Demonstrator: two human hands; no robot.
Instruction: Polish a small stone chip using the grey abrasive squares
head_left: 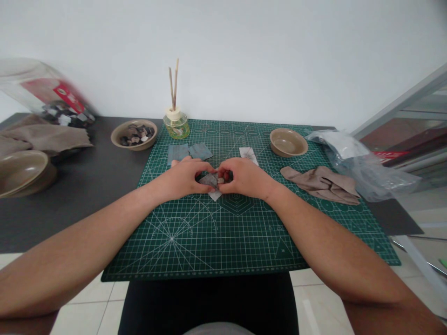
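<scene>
My left hand pinches the edge of a small, thin greyish pouch over the middle of the cutting mat. From the other side my right hand meets it, holding a small brown chunk in its fingertips at the pouch. The fingers partly hide both things. Behind my left hand lie two flat grey-blue sachets, and a white slip of paper lies behind my right hand.
A bowl of dark and pale chunks and a reed diffuser stand at the back left. To the right are a tan bowl, a crumpled brown cloth and a clear plastic bag. Another bowl sits far left.
</scene>
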